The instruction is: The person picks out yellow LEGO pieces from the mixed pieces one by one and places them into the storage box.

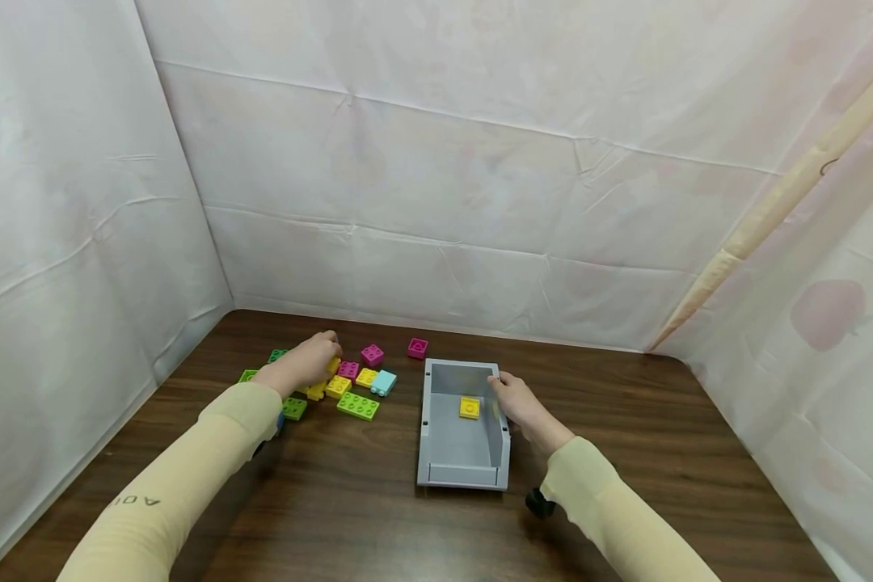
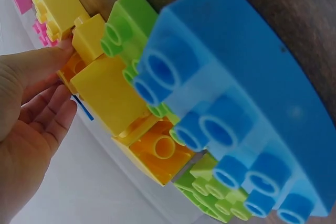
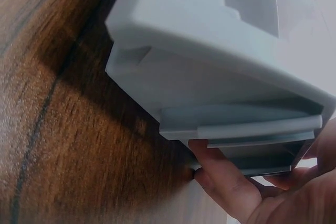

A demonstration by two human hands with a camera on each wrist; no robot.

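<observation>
On the wooden table [image 1: 320, 509], a yellow brick [image 2: 67, 72] is pinched by the left hand [image 1: 305, 361] amid bricks [image 1: 358, 406] that could be toppled by crowded fingers [image 2: 58, 111]; the grey bin [image 1: 458, 449] is gripped by the right hand [image 1: 520, 404].

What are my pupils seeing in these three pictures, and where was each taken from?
There is no machine here: a person works with two bare hands, wearing three cameras. The wide picture comes from the head, looking forward and down. The other two come from the wrists, one close to each hand's work.

On the brown table lie colourful toy bricks and a grey tray with a yellow piece inside. The left hand appears to pinch a yellow brick among the others. The right hand grips the tray's side wall.
</observation>
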